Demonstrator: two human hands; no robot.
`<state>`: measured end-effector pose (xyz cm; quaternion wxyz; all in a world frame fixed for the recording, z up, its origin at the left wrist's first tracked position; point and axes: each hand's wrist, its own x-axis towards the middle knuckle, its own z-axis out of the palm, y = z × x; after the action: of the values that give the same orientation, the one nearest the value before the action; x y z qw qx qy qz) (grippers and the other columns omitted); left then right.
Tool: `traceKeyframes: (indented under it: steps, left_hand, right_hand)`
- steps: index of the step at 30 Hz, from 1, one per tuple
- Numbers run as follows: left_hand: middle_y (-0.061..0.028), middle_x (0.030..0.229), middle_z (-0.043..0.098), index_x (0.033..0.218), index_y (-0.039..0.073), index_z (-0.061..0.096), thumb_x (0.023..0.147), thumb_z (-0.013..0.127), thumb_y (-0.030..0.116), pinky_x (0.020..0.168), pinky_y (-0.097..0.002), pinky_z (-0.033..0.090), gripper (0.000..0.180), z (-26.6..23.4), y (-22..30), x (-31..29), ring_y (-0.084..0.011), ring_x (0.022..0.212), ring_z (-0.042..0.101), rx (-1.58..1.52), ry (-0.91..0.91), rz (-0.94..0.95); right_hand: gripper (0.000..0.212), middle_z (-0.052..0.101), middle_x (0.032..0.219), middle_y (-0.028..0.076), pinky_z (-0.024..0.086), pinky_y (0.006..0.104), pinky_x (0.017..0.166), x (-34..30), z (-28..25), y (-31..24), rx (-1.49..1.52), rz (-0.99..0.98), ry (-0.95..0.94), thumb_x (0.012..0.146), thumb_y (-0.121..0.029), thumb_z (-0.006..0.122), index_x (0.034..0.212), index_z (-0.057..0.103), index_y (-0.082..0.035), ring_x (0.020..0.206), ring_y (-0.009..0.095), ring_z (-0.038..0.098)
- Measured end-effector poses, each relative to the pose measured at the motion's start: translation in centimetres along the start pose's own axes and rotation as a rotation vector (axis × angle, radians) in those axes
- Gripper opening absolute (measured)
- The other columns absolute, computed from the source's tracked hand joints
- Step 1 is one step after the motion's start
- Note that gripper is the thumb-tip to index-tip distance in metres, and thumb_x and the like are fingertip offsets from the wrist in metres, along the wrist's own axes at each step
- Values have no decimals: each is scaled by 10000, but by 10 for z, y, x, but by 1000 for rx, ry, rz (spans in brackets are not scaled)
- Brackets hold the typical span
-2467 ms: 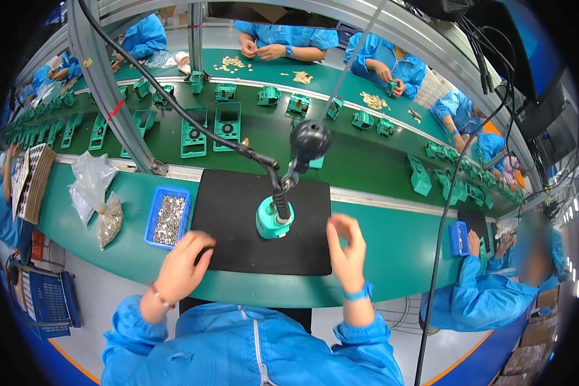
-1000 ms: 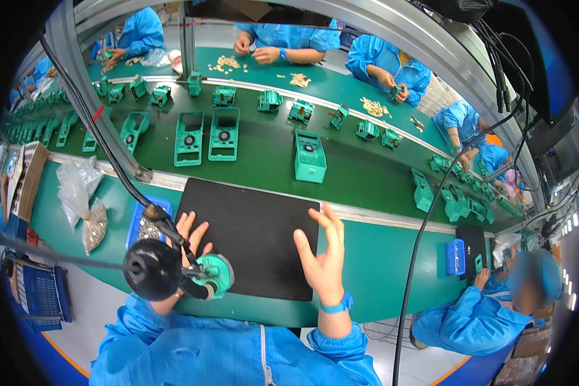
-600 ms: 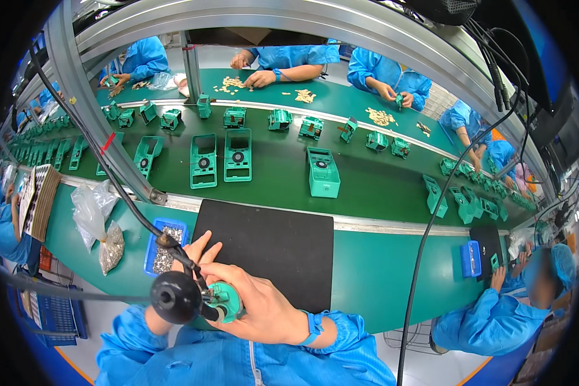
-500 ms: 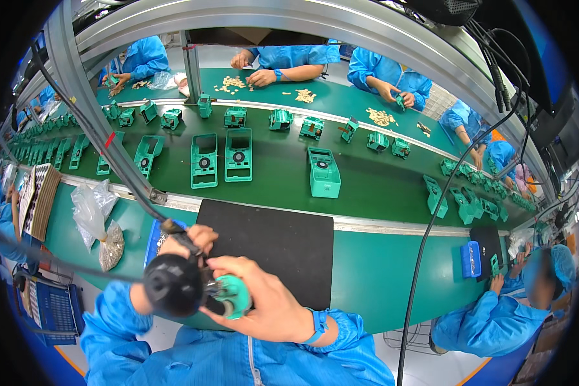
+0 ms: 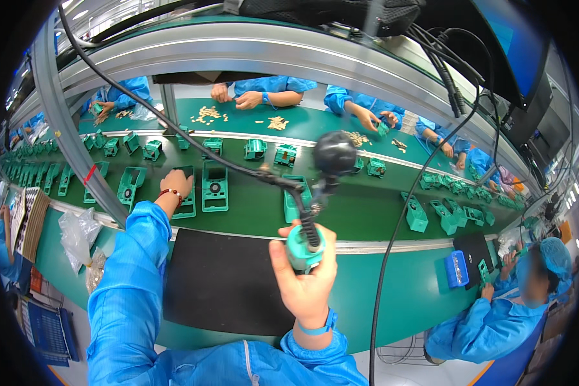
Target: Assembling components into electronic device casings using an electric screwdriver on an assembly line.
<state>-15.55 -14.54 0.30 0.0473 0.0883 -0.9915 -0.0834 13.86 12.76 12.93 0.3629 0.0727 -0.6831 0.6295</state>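
Note:
My left hand (image 5: pixel 177 184) reaches across to the conveyor, its fingers bent over a green plastic housing (image 5: pixel 188 207); the fingertips are partly hidden. Close beside it lies another green housing (image 5: pixel 215 186) with a round black part. Over the near bench, my right hand (image 5: pixel 307 276) is wrapped around a green corded electric screwdriver (image 5: pixel 300 249). A ribbed black cable sleeve (image 5: pixel 309 226) rises from the tool's top, and its tip is out of sight. Just beyond hangs a blurred black ball-shaped part (image 5: pixel 334 154), in front of a further green housing (image 5: pixel 294 202).
A black mat (image 5: pixel 225 283) lies on the green bench. Cables (image 5: pixel 392 257) hang across the view from a metal frame (image 5: pixel 238 55). More green parts line the conveyor (image 5: pixel 354 212). A co-worker (image 5: pixel 476 321) sits at the right near a blue bin (image 5: pixel 457 269); others work opposite.
My left hand has gone from beside the tool out to the housing on the conveyor. My right hand has carried the screwdriver to the right, and the black ball-shaped part has swung up and right.

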Motion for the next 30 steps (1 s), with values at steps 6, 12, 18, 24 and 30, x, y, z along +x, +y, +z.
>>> traceKeyframes:
  steps: [6, 12, 18, 24, 30]
  left_hand:
    - [-218, 1159, 698, 1088, 37, 734, 849, 649, 432, 968, -460, 516, 470, 51, -1, 33, -400, 1080, 666, -277, -74, 62]
    - [-244, 880, 717, 871, -16, 748, 788, 710, 264, 843, -460, 548, 294, 100, -180, 124, -398, 865, 705, -630, 389, 65]
    - [-15, 769, 598, 986, -1, 641, 983, 645, 213, 483, -233, 360, 214, -77, -24, -27, -56, 561, 522, -995, -55, 335]
    - [-127, 1027, 693, 1080, -7, 637, 857, 751, 58, 826, -339, 552, 259, -157, -44, -224, -227, 966, 685, -707, -87, 800]
    - [-170, 1152, 605, 1013, 15, 605, 726, 812, 369, 892, -422, 541, 500, -107, -67, -321, -354, 1047, 613, -459, -222, 1246]
  right_hand:
    - [446, 674, 1037, 63, 514, 268, 822, 3, -6, 2, -73, -17, -140, 819, -65, 831, 1191, 593, -5, 923, 114, 630]
    - [491, 659, 1078, 115, 529, 327, 840, -10, 6, -28, 140, 25, -307, 799, -100, 843, 1221, 603, -25, 956, 206, 664]
    - [490, 662, 1053, 64, 513, 306, 860, 0, -10, 2, 162, 260, -171, 848, -159, 823, 1251, 572, -34, 947, 127, 610]
    - [372, 616, 947, -27, 475, 226, 721, 8, -9, 5, 261, 303, -109, 869, -132, 807, 1179, 626, -35, 799, 50, 550]
    - [297, 620, 811, -1, 458, 221, 613, -1, 20, 6, 311, 219, -215, 896, -159, 783, 1111, 630, -22, 693, 62, 560]
